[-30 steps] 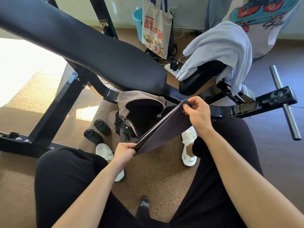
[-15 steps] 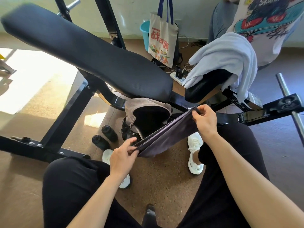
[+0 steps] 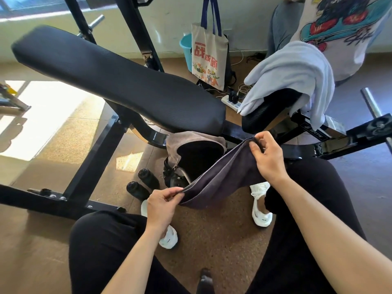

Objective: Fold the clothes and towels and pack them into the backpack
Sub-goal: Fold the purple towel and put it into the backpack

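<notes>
both hands pinching a folded dark towel [image 3: 220, 177] taut, left hand [image 3: 162, 205] low, right hand [image 3: 268, 159] high, over open backpack [image 3: 197, 153]

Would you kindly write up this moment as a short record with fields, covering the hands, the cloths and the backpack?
left hand: pinches the near end of the dark towel
right hand: grips its far end
dark towel: folded, stretched between both hands above the backpack
backpack: on the floor under the bench, mouth open
light towel: draped over the seat pad, not yet folded
nearby: two black bottles beside the backpack
</notes>
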A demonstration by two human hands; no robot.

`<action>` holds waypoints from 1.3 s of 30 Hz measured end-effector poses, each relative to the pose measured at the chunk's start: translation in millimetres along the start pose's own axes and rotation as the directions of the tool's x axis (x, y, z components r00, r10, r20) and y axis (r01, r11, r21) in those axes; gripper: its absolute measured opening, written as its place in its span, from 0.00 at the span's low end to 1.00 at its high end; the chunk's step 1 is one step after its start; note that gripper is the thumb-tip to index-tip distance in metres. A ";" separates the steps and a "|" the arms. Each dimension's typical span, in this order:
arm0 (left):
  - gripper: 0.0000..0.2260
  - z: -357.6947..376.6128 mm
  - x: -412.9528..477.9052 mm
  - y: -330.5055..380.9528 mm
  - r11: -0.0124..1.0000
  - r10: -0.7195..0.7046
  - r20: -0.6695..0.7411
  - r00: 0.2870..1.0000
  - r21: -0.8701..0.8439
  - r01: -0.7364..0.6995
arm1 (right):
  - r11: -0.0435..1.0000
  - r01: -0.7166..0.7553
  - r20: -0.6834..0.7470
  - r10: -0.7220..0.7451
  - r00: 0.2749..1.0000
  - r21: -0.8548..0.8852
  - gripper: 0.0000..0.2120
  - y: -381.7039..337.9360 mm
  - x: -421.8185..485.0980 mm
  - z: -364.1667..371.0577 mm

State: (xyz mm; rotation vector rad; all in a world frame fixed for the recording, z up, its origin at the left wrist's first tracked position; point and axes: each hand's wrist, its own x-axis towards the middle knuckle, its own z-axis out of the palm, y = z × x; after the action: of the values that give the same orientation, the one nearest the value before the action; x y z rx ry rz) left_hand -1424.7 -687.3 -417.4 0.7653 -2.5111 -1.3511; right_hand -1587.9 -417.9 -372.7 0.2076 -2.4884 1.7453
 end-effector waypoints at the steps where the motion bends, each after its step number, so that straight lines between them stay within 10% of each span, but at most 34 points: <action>1: 0.08 0.8 -1.2 -0.3 1.000 0.019 0.017 1.000 0.010 -0.020 | 1.000 0.030 0.007 -0.030 1.000 -0.004 0.05 -1.8 -1.8 0.2; 10: 0.09 12.9 -12.6 10.0 0.816 0.319 0.034 0.947 0.499 -0.293 | 0.961 0.275 0.092 -0.272 0.958 -0.018 0.05 -20.8 -29.5 9.1; 19: 0.08 20.4 -7.1 7.9 0.854 0.306 -0.004 0.952 0.444 -0.272 | 0.972 0.231 0.139 -0.235 0.962 0.049 0.03 -23.1 -36.3 18.7; 31: 0.09 -5.6 5.4 18.0 0.987 -0.140 0.097 0.985 -0.061 0.146 | 1.000 0.023 -0.138 -0.023 0.990 -0.005 0.05 -1.9 -1.7 0.8; 39: 0.09 -15.2 8.9 21.4 0.581 -0.433 0.404 0.806 -0.558 0.592 | 0.941 -0.254 0.040 0.269 0.962 -0.226 0.02 15.2 2.7 6.6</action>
State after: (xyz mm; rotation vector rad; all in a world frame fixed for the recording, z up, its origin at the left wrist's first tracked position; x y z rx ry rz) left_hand -1433.8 -693.2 -391.9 1.2647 -1.6962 -2.4639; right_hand -1593.1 -419.2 -388.6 -0.0856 -2.8465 1.5502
